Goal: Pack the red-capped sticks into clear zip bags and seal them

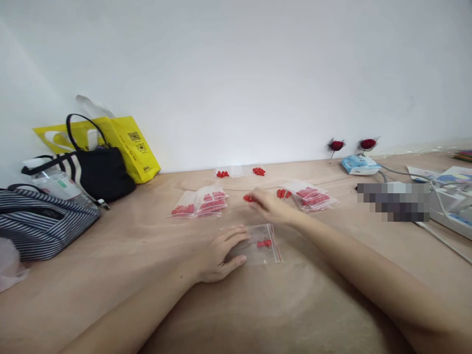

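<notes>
A clear zip-lock bag (254, 255) lies flat on the table with small red pieces (264, 243) in or on it; I cannot tell which. My left hand (223, 253) rests over its left side, fingers stretched out and thumb apart. Above and beyond the bag, my right hand (269, 205) is pinched on a small red piece (250, 198); its exact kind is too small to make out. Several loose red pieces (283, 193) sit just right of that hand. Filled bags of red pieces (201, 201) lie to the left, and another stack of filled bags (311, 195) to the right.
At the back, another clear bag (241, 171) lies between two small piles of red pieces. A black handbag (99, 172), yellow bag (142, 152) and striped bag (40, 231) stand left. On the right are a blue tissue pack (359, 165), two red roses and cables.
</notes>
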`<state>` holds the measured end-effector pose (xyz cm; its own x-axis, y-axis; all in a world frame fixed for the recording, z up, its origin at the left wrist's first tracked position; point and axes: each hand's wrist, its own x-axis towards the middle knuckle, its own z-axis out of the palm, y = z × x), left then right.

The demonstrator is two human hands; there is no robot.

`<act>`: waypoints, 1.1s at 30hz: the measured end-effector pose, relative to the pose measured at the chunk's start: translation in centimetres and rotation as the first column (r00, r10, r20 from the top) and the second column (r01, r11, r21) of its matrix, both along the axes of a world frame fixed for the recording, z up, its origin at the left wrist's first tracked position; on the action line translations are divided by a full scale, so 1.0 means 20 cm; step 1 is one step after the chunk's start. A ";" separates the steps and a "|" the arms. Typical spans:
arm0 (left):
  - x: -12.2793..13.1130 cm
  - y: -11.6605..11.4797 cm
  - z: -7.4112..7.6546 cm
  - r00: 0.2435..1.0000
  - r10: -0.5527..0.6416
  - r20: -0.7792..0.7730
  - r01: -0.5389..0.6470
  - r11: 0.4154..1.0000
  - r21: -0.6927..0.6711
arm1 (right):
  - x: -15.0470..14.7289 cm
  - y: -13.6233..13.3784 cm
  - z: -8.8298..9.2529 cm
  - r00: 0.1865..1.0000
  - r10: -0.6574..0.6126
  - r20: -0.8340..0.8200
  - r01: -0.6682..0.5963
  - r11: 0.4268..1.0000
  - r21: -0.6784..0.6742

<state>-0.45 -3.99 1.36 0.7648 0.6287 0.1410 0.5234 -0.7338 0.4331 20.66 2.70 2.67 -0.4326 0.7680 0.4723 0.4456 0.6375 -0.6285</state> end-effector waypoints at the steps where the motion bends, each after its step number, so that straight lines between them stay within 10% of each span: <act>1: -0.01 0.00 0.00 1.000 0.001 0.000 -0.001 1.000 -0.003 | 0.06 -0.01 0.01 0.981 -0.085 -0.174 0.084 0.996 -0.017; 9: -0.05 0.01 0.00 0.999 0.015 -0.036 -0.016 1.000 -0.015 | 0.35 -0.15 -0.19 0.641 -0.488 -0.593 0.250 0.863 -0.440; 19: -0.03 0.01 -0.02 0.995 0.083 -0.050 -0.084 0.996 -0.012 | 0.22 -0.23 -0.23 0.559 -0.521 -0.645 0.078 0.808 -0.585; 27: 0.04 0.04 -0.03 0.998 0.050 -0.041 -0.052 0.997 -0.059 | 0.25 -0.28 -0.27 0.924 -0.248 -0.293 0.104 0.897 -0.430; 33: 0.05 0.04 -0.04 0.999 0.028 -0.018 -0.029 0.998 -0.049 | 0.28 -0.27 -0.27 0.996 -0.090 -0.012 0.087 0.979 -0.183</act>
<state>0.51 -3.27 0.60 0.7485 0.6561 0.0960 0.5517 -0.6965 0.4588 26.23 -2.60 -2.63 -0.3511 0.8767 0.3288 0.4813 0.4702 -0.7398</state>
